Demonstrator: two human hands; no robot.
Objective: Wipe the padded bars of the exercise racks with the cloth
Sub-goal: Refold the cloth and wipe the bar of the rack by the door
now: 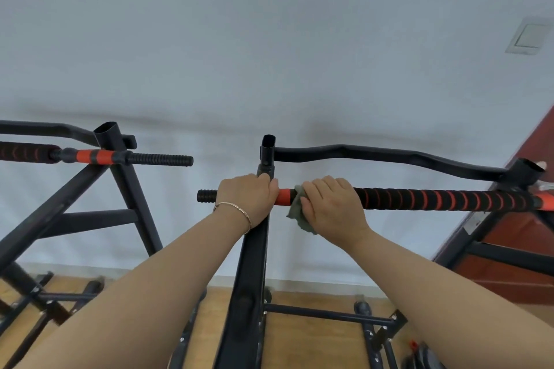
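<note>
**Cloth at the near end of the padded bar**

Grey cloth pressed around padded bar, bunched under right hand, curled closed over it. Left hand clamped on the bar just beside, at the black upright, probably steadying the rack. Second rack's bar well apart, leftward.

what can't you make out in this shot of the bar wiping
Head view only:
- Bar section under the right hand and cloth: covered, so its state is hidden.
- Most of the cloth: tucked beneath that hand.
- Left hand palm side and its grip on the padded bar: faces away.
- Left rack: cut off by the left edge.
- Dark object at the bottom: cut off, unidentifiable.
</note>
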